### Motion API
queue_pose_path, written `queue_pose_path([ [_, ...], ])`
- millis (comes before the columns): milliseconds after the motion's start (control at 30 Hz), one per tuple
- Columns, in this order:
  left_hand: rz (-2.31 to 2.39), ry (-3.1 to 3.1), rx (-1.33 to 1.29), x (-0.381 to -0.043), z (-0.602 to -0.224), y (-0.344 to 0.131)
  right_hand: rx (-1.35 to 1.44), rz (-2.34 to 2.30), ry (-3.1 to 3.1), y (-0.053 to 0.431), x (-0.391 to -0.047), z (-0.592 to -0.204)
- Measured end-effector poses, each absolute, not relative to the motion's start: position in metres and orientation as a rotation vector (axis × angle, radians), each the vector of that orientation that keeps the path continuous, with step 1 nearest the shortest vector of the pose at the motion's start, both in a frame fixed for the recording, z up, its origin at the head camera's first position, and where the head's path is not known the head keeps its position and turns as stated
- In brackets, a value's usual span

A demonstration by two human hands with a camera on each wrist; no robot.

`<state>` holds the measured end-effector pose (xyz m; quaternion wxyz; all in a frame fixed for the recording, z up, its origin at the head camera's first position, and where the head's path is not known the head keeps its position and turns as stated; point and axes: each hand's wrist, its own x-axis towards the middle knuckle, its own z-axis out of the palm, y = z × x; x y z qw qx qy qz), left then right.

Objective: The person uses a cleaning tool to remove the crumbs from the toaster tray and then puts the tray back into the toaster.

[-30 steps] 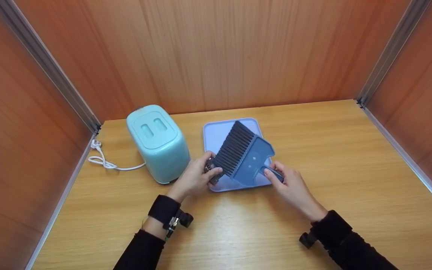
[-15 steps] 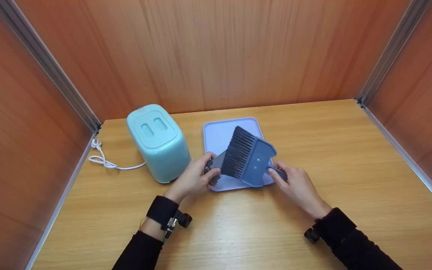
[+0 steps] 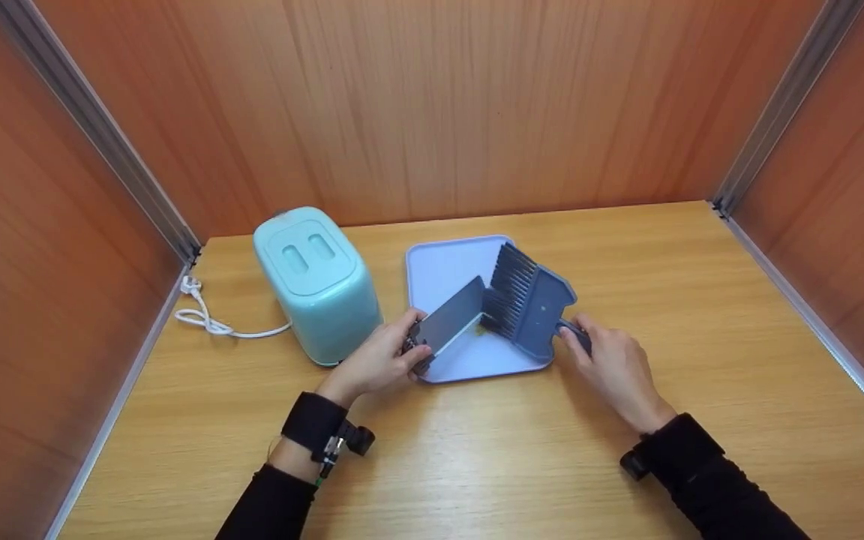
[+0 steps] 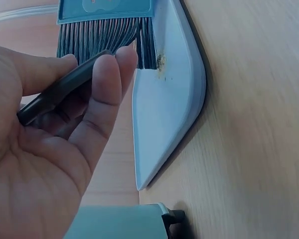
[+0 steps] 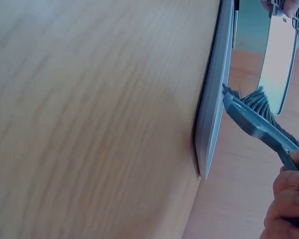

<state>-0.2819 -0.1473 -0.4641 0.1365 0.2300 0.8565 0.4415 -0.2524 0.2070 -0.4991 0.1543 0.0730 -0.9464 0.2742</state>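
Note:
My left hand [image 3: 379, 360] pinches one end of a thin grey toaster crumb tray [image 3: 451, 319], which is tilted on its edge above the lilac serving tray [image 3: 432, 262]. In the left wrist view, the thumb and fingers hold the crumb tray's dark edge. My right hand [image 3: 616, 367] grips the handle of a blue-grey hand brush [image 3: 541, 311]. Its dark bristles brush past the crumb tray's far end. Brownish crumbs [image 4: 161, 64] lie on the lilac tray beside the bristles.
A mint-green toaster [image 3: 316, 262] stands left of the lilac tray. Its white cord [image 3: 211, 324] and plug lie on the wooden table [image 3: 687, 300] by the left panel. Wood-look panels [image 3: 477, 105] enclose the table at the back and both sides.
The brush has swept rightward along the crumb tray, uncovering its surface. The crumb tray is now tipped more on edge, and crumbs show on the lilac tray.

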Motion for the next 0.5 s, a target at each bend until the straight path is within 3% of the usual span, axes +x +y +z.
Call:
queue_pose_path([
  [500,1.184,2.656,0.552,-0.281,-0.462,-0.144,0.163,0.866,-2.512,0.21,-0.253,-0.485],
])
